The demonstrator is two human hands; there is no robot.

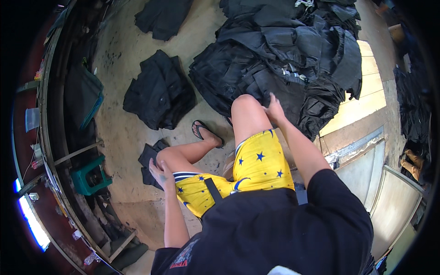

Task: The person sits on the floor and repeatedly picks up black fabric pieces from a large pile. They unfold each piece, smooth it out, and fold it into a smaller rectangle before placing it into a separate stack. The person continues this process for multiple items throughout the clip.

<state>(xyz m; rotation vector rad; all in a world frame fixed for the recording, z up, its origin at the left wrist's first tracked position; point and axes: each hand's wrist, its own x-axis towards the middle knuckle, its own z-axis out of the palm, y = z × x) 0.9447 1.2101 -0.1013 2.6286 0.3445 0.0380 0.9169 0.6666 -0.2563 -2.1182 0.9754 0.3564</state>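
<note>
My left hand (pixel 161 174) is beside my left knee, fingers stretched out and apart, holding nothing that I can see. Just past it, partly hidden by the knee and hand, a small stack of black cloth pieces (pixel 147 158) lies on the floor. My right hand (pixel 273 111) is by my right knee, at the near edge of a large heap of black cloth (pixel 293 50). Its visible fingers are apart, and the knee partly covers it; whether it touches the cloth I cannot tell. Pale ties (pixel 295 74) show in the heap.
Two more black cloth stacks lie left of the heap, one nearer (pixel 160 91) and one farther (pixel 164 18). A green plastic stool (pixel 90 175) stands at the left beside a wooden frame. Pale boards (pixel 362 107) and a panel (pixel 396 206) are at the right.
</note>
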